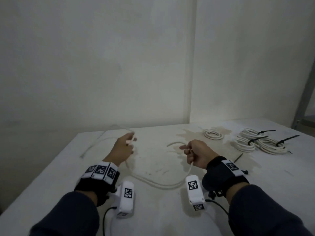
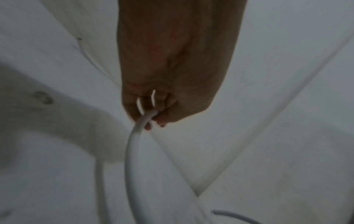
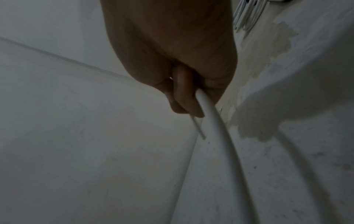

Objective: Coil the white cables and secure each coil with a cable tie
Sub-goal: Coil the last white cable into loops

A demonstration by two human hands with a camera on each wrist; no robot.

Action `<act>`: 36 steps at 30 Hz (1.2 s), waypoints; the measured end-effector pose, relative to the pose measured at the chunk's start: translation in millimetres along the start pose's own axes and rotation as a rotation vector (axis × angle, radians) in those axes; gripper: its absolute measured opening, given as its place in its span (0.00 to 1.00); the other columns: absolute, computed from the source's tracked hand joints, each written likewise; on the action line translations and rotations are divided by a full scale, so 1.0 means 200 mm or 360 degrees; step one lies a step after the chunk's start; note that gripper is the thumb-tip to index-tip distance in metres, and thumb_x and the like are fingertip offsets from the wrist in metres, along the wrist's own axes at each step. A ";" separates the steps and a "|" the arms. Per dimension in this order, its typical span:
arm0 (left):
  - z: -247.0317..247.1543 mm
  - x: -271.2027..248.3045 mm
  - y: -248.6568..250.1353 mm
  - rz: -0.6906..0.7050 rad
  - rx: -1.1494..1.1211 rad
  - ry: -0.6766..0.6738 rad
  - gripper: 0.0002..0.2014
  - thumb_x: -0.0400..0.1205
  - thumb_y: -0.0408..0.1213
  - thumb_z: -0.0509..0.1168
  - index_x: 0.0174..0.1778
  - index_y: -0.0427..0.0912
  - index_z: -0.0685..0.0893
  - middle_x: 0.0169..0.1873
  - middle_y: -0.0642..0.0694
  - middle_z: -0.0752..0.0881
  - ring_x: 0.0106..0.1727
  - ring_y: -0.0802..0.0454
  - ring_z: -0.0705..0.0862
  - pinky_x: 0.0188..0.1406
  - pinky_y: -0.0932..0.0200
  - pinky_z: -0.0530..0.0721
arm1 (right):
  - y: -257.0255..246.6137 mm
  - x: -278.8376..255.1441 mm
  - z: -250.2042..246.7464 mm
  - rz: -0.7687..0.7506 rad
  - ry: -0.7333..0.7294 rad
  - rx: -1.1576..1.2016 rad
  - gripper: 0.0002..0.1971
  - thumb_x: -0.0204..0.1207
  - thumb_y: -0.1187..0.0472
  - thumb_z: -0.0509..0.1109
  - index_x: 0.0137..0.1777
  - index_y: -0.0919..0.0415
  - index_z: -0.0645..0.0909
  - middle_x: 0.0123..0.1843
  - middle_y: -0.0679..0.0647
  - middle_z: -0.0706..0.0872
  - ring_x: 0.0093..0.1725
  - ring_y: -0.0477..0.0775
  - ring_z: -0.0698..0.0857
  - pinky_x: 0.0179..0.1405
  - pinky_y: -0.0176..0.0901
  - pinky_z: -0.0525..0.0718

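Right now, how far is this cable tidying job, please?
Done: three white coils at the right, each bound with a black zip tie. In hand: the left hand and right hand grip one loose cable, not yet coiled, sagging onto the table. Left: coil and tie it; the smaller coil behind shows no tie.

Room to pass over table (image 1: 47, 176) near left & front edge. Mid: cable (image 1: 163, 186) sags across. Far right crowded w/ tied coils (image 1: 265, 145), loose coil (image 1: 213, 135); wall (image 1: 119, 65) behind.
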State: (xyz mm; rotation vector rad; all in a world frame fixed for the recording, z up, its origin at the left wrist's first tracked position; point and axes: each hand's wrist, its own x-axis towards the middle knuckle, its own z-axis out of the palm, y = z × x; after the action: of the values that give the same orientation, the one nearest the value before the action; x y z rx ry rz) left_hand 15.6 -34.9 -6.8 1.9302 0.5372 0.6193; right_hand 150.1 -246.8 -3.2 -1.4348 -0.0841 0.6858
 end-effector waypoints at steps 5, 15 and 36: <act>-0.03 0.04 0.35 0.0549 -0.0542 0.0067 0.23 0.86 0.22 0.53 0.71 0.51 0.75 0.60 0.56 0.83 0.41 0.61 0.79 0.39 0.71 0.77 | 0.03 0.04 0.02 -0.0117 0.0100 0.0149 0.13 0.83 0.71 0.51 0.53 0.69 0.78 0.28 0.55 0.70 0.23 0.48 0.63 0.13 0.31 0.64; -0.03 0.23 0.15 -0.0382 -0.1518 0.0613 0.11 0.85 0.23 0.54 0.55 0.41 0.76 0.36 0.43 0.76 0.32 0.52 0.73 0.21 0.67 0.74 | 0.00 0.08 0.00 -0.0295 0.0113 0.0425 0.11 0.81 0.70 0.56 0.58 0.66 0.78 0.33 0.56 0.74 0.20 0.46 0.63 0.12 0.33 0.60; 0.13 -0.15 0.00 -0.0672 -0.0450 -0.0548 0.15 0.85 0.39 0.62 0.52 0.26 0.82 0.52 0.31 0.88 0.40 0.43 0.89 0.42 0.54 0.89 | 0.18 0.23 0.22 -0.0233 0.0222 0.1541 0.11 0.83 0.69 0.52 0.45 0.62 0.75 0.18 0.47 0.59 0.13 0.44 0.56 0.08 0.32 0.54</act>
State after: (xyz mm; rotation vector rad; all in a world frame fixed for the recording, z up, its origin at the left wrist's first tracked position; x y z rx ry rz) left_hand 9.3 -70.9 -22.1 1.5468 0.5778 0.0810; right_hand 154.6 -186.9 -44.9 -0.5303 0.2277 0.4006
